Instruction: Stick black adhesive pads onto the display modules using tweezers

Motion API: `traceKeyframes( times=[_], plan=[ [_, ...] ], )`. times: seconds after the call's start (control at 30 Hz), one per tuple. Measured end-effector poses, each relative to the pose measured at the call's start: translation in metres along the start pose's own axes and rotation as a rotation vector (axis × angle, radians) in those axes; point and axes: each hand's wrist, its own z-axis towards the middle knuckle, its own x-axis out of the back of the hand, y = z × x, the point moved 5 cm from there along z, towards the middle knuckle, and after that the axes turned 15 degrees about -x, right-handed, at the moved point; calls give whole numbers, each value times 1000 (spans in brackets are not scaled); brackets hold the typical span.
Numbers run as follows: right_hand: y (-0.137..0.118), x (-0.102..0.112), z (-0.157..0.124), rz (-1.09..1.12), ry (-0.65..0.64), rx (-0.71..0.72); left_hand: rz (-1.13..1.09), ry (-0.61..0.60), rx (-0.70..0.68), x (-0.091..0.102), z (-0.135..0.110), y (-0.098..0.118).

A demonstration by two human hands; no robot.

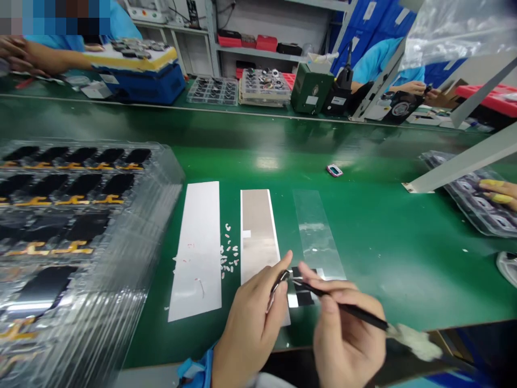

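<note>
Near the front edge of the green bench, my left hand point(250, 318) pinches a small dark piece with a shiny edge point(278, 284) between thumb and fingers; its exact kind is unclear. My right hand point(351, 339) grips black tweezers point(363, 316), with a pale wrapping point(416, 342) at their rear end. The tweezer tips point left, at or close to the dark piece; contact cannot be made out. Just beyond my hands lie black squares point(305, 298) by a clear film strip point(317, 231). A beige strip with white edges point(258, 215) is partly covered by my left hand.
Left stand stacked clear trays point(157, 215) of black screens. A white sheet point(197, 253) lies beside small white scraps point(230, 258). Farther off is a small pink-rimmed part point(334, 171). A white post point(464, 156) and another person's gloved hand point(501, 194) are at right.
</note>
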Motion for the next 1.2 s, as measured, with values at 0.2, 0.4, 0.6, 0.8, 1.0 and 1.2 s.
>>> traceKeyframes(
  times=[0.2, 0.4, 0.6, 0.8, 1.0, 1.2],
  plan=[
    [-17, -29, 29, -325, -505, -55, -61, 125, 122, 36, -9, 13],
    [-5, -106, 84, -423, -845, -81, 137, 239, -5, 80, -21, 37],
    [69, -155, 241, -614, -607, -56, 737, 428, -35, 169, -71, 68],
    [104, -143, 287, -688, -511, -33, 1171, 98, 148, 233, -59, 46],
    [69, -109, 243, -743, -424, -3, 1300, -133, 160, 228, -42, 46],
    [32, -68, 164, -676, -488, -45, 1170, -21, -37, 213, -50, 74]
  ],
)
